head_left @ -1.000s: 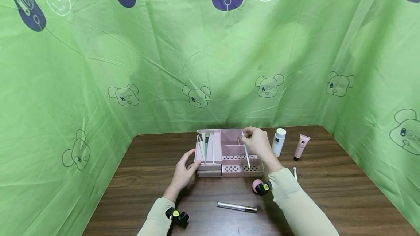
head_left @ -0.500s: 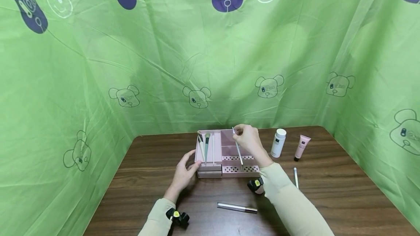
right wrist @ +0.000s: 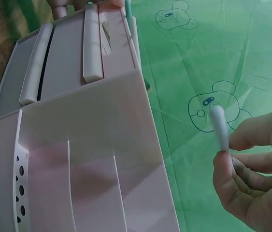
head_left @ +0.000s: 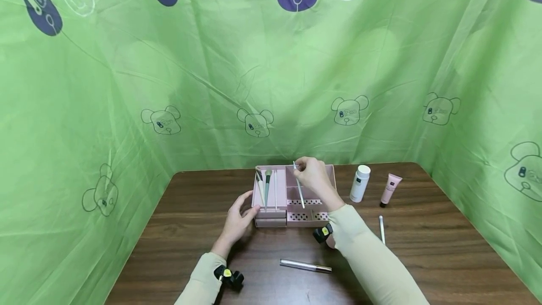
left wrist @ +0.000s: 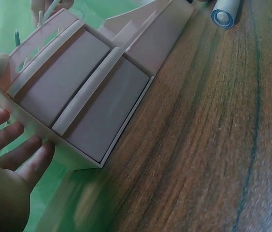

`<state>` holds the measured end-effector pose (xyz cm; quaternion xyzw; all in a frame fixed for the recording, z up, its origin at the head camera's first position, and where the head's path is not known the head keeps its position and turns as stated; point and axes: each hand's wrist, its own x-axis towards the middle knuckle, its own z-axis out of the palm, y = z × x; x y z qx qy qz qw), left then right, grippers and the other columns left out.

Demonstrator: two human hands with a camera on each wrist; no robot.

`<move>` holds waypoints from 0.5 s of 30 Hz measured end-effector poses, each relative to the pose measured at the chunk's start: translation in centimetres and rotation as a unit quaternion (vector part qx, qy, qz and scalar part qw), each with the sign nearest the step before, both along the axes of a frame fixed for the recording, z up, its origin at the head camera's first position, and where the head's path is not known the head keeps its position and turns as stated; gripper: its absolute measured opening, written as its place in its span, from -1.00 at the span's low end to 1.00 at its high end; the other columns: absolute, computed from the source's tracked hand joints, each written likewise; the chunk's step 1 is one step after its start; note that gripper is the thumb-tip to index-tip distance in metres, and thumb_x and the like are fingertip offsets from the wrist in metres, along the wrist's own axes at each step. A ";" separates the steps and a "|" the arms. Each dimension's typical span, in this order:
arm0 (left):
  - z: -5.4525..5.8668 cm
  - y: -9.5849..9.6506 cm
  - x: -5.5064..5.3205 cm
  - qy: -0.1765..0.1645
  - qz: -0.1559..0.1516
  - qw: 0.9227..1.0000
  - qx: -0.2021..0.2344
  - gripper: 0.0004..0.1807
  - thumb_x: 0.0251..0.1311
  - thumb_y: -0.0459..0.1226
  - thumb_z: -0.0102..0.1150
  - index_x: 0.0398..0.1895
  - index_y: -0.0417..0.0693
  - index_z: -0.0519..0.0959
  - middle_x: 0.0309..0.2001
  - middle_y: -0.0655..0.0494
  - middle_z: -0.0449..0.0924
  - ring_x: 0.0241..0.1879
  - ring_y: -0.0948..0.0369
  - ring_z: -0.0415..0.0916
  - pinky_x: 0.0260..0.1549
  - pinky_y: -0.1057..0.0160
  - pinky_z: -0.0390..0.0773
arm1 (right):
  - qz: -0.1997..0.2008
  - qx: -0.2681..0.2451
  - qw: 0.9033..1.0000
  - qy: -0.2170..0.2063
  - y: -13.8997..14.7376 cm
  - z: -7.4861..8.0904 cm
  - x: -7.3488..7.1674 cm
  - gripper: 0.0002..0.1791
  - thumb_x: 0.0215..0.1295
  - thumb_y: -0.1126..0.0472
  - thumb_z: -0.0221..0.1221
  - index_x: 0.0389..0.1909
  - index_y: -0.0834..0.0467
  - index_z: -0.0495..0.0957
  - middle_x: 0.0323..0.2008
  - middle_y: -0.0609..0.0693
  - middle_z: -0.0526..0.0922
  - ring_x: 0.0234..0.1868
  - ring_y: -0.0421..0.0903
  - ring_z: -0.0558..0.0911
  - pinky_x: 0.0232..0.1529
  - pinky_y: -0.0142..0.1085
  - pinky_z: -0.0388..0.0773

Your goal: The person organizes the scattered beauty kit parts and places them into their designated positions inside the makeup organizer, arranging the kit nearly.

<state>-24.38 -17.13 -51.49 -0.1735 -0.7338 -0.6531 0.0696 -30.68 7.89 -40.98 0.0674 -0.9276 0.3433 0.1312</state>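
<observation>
White stick (head_left: 299,190) slanting down-right, pinched by right hand (head_left: 313,174), left hand (head_left: 237,221) spread against organizer (head_left: 271,222)

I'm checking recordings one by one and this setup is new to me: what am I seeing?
There's no machine, just a person's two bare hands. The widest picture comes from a camera worn on the head; the others come from the left wrist camera and right wrist camera. On the wooden table are a pink box with brushes in it, a white bottle, a pink tube and a silver tube. The left hand touches the box's side. The right hand pinches a slim white stick between its fingers.
</observation>
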 end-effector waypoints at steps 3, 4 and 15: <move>0.1 -0.1 -0.1 0.002 0.002 1.000 -0.006 -0.38 0.27 -0.33 0.23 0.33 -0.41 0.28 0.28 -0.37 0.35 0.23 -0.24 0.35 0.21 -0.12 0.44 | -0.002 -0.005 1.000 -0.001 -0.3 0.2 -0.1 -0.70 0.10 0.21 0.27 -0.10 0.11 0.69 -0.39 -0.08 0.74 -0.37 -0.10 0.67 -0.23 -0.17 0.64; 0.1 -0.1 -0.1 0.002 0.004 1.000 -0.009 -0.38 0.27 -0.33 0.23 0.34 -0.40 0.28 0.28 -0.37 0.35 0.23 -0.24 0.35 0.20 -0.11 0.46 | -0.001 -0.007 1.000 -0.002 -0.4 0.1 -0.1 -0.70 0.10 0.21 0.28 -0.10 0.12 0.69 -0.39 -0.08 0.74 -0.38 -0.10 0.67 -0.24 -0.18 0.64; -0.1 0.0 0.0 -0.005 0.000 1.000 -0.002 -0.38 0.27 -0.36 0.23 0.34 -0.41 0.28 0.28 -0.37 0.35 0.23 -0.24 0.34 0.21 -0.03 0.47 | 0.006 -0.014 1.000 0.007 -2.0 -0.2 -0.4 -0.74 0.11 0.24 0.28 -0.15 0.15 0.70 -0.41 -0.08 0.74 -0.39 -0.11 0.66 -0.26 -0.20 0.65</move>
